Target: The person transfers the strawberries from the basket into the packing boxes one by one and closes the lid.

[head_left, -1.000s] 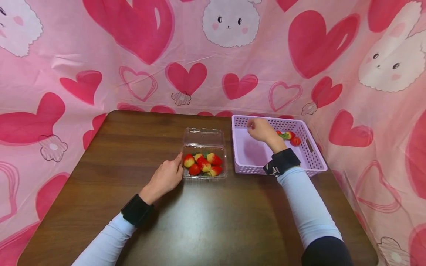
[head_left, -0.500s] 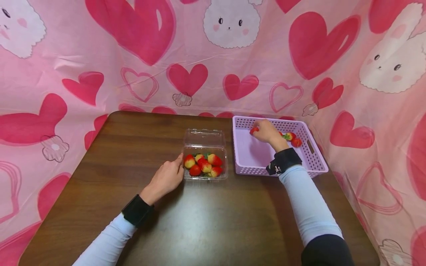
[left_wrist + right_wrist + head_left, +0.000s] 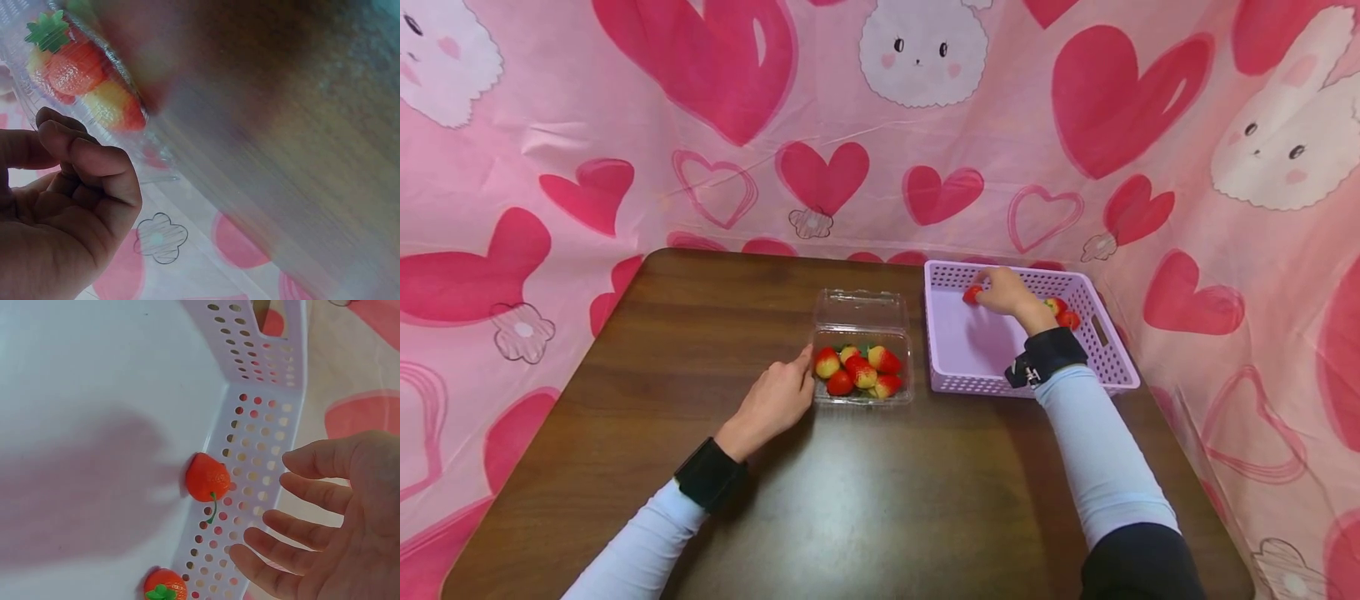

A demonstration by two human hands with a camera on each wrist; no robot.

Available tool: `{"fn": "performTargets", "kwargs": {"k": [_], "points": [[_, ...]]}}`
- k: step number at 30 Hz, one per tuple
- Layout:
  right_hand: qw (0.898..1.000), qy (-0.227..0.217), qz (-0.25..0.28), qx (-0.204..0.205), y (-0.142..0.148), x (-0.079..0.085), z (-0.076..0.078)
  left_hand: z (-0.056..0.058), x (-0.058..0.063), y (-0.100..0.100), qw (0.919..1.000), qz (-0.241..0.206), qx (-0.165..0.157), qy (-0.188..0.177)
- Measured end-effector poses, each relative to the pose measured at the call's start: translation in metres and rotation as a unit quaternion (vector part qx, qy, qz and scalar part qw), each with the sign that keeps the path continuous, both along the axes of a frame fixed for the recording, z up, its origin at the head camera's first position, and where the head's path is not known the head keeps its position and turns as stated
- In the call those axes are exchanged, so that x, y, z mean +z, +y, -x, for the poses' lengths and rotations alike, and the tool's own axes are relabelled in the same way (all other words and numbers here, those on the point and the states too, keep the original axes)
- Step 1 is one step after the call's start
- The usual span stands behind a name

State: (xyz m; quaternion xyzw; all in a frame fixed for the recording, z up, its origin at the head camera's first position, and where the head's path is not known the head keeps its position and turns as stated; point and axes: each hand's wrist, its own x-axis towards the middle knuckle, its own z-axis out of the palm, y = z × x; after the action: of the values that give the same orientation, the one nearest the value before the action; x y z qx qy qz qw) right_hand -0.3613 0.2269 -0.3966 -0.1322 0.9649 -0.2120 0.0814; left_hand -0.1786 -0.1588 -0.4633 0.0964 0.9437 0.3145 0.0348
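Note:
My left hand (image 3: 775, 393) holds the left side of a clear plastic clamshell box (image 3: 901, 398), its fingers curled at the rim in the left wrist view. Several red and yellowish strawberries (image 3: 860, 372) with green leaves lie in the box, whose lid stands up at the back. My right hand (image 3: 1006, 292) is inside the lilac basket (image 3: 951, 333), just right of a red strawberry (image 3: 972, 293) near the far wall. Its fingers are loosely bent, with nothing between them in the right wrist view. There, a red fruit with a thin green stem (image 3: 209, 478) lies against the perforated wall.
More strawberries (image 3: 1067, 320) lie at the basket's right side. Both containers stand on a brown wooden table (image 3: 850, 500). A pink heart-patterned sheet (image 3: 737, 192) hangs behind the table and at its sides.
My right hand has set the red strawberry down near the basket's far wall, let go and shifted slightly right. The left hand and the box have stayed put.

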Motion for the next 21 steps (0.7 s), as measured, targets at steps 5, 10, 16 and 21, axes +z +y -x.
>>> {"fn": "performTargets", "kwargs": {"k": [5, 10, 16, 21], "points": [[1.000, -0.014, -0.006, -0.006, 0.0008, 0.0023, 0.0002, 0.0002, 0.0006, 0.0002, 1.0000, 0.002, -0.001, 0.002], [0.999, -0.042, -0.012, -0.002, 0.0039, -0.0004, 0.0018, 0.0001, 0.0006, 0.0000, 1.0000, 0.001, -0.001, 0.007], [0.996, -0.075, -0.036, 0.022, 0.0070, -0.0039, 0.0048, -0.0002, 0.0015, 0.0004, 0.9999, 0.002, 0.000, 0.012], [0.993, -0.097, -0.052, 0.045, 0.0068, -0.0052, 0.0071, 0.0000, 0.0017, 0.0004, 0.9999, 0.007, 0.001, 0.013]]}}
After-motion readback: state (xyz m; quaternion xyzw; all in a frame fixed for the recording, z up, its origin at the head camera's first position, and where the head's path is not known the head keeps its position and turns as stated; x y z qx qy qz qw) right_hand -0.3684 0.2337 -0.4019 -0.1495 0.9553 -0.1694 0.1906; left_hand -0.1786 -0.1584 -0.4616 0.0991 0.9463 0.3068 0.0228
